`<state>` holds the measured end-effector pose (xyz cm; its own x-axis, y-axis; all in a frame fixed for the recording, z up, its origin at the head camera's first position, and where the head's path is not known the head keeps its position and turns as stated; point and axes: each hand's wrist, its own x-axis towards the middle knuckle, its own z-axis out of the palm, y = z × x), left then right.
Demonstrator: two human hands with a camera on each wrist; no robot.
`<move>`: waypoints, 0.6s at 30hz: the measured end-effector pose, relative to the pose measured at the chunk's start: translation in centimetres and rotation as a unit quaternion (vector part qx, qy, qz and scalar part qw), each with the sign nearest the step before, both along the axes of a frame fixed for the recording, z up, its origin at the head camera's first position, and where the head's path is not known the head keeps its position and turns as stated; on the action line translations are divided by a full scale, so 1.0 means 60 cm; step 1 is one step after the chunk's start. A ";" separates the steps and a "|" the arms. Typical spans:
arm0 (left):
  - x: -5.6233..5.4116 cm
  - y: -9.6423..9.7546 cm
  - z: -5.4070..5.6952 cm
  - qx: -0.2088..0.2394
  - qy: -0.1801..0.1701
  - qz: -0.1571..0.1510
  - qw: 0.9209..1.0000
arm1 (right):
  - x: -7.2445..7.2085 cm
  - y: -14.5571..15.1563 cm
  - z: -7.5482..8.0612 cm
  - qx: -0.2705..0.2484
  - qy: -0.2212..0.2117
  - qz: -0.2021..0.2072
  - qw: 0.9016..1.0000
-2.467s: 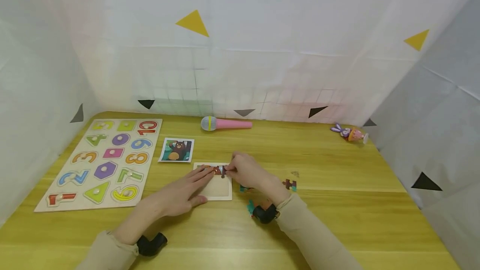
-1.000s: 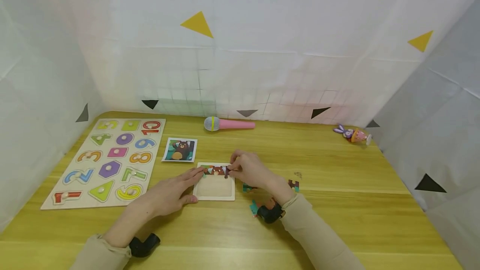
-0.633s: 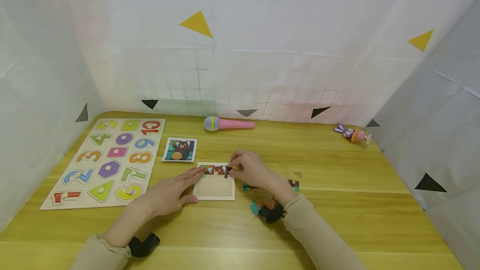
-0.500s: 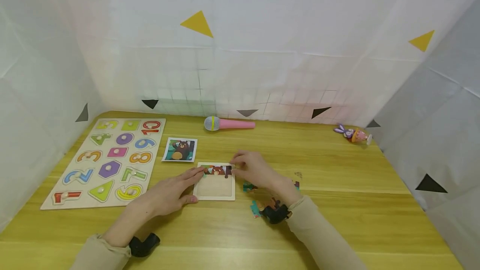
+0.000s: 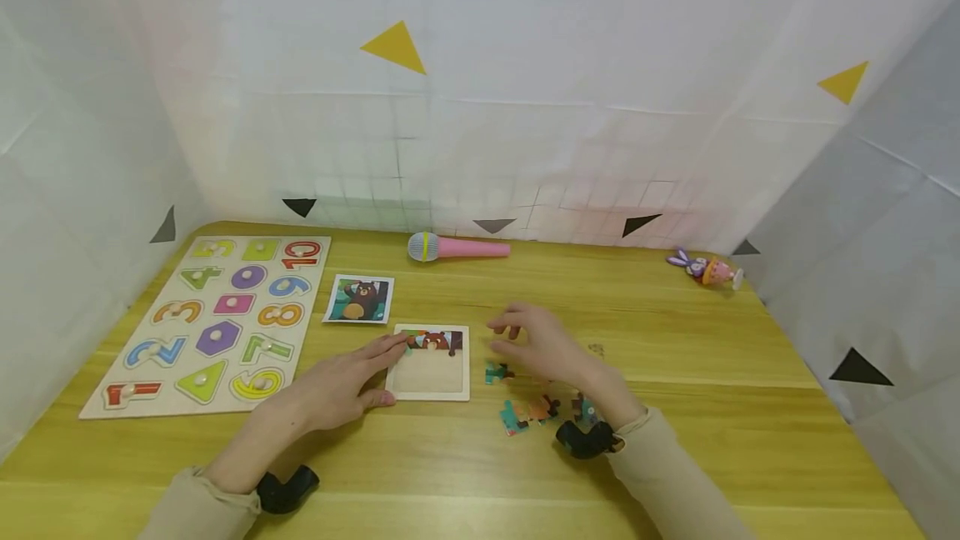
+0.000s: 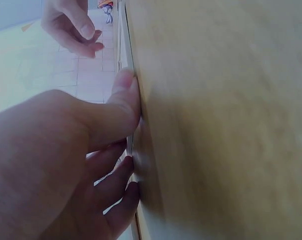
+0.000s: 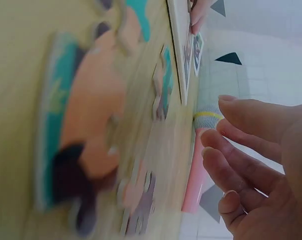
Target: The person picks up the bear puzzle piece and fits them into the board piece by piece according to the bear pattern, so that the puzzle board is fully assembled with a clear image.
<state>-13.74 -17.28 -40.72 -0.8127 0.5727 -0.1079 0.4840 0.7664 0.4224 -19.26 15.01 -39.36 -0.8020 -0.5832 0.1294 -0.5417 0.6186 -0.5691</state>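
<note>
On the wooden table (image 5: 405, 473), the left hand (image 5: 341, 388), fingers straight, touches the bear puzzle tray (image 5: 428, 376) at nine o'clock. At three, the right hand (image 5: 542, 347) hangs empty, fingers apart; a bump could scatter the puzzle pieces (image 5: 541, 410) at four.

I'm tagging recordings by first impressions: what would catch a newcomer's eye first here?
Probably the bright number board on the left. Near the middle sits the puzzle tray, filled only along its top, the left hand touching its left side, the right hand apart from it. Farther back lies a pink microphone.
</note>
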 end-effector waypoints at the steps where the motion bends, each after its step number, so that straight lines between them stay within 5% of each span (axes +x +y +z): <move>1: 0.000 0.000 0.000 0.000 0.000 0.001 1.000 | 0.001 0.004 -0.001 0.001 0.002 -0.001 1.000; 18: 0.000 -0.001 -0.002 0.003 0.002 -0.002 1.000 | 0.014 0.033 -0.007 -0.008 -0.013 0.006 1.000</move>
<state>-13.72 -17.37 -40.86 -0.8112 0.5759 -0.1016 0.4877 0.7621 0.4259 -18.45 17.01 -39.75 -0.7977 -0.5914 0.1178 -0.5345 0.6031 -0.5920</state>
